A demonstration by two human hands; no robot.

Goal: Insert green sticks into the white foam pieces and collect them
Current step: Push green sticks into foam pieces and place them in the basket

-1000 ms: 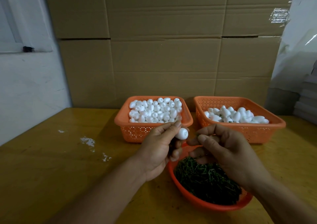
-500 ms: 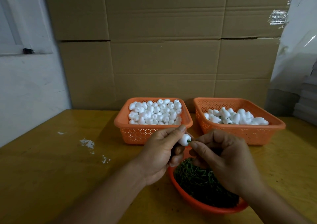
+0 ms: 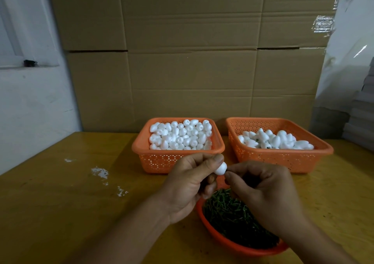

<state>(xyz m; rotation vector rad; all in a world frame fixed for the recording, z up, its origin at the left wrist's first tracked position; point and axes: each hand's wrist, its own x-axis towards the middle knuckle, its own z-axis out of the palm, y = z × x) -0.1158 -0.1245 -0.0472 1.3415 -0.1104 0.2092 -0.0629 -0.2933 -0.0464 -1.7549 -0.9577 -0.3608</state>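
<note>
My left hand (image 3: pixel 190 182) pinches a small white foam piece (image 3: pixel 220 169) between thumb and fingers, just in front of the left basket. My right hand (image 3: pixel 261 191) has its fingertips pressed against the right end of that foam piece; the green stick between them is almost wholly hidden. Below both hands stands an orange bowl (image 3: pixel 222 241) heaped with green sticks (image 3: pixel 232 213). The left orange basket (image 3: pixel 153 158) is full of plain foam pieces (image 3: pixel 180 136). The right orange basket (image 3: pixel 283 158) holds foam pieces (image 3: pixel 275 140), some showing green ends.
A yellow wooden table (image 3: pixel 60 203) carries everything, with white flecks (image 3: pixel 99 172) on its left part. A wall of cardboard boxes (image 3: pixel 192 61) rises right behind the baskets. At the right edge is a stack of grey items (image 3: pixel 362 122).
My right hand rose from the bowl of sticks and closed in on the foam piece until its fingertips met the piece's end. My left hand kept the foam in place.
</note>
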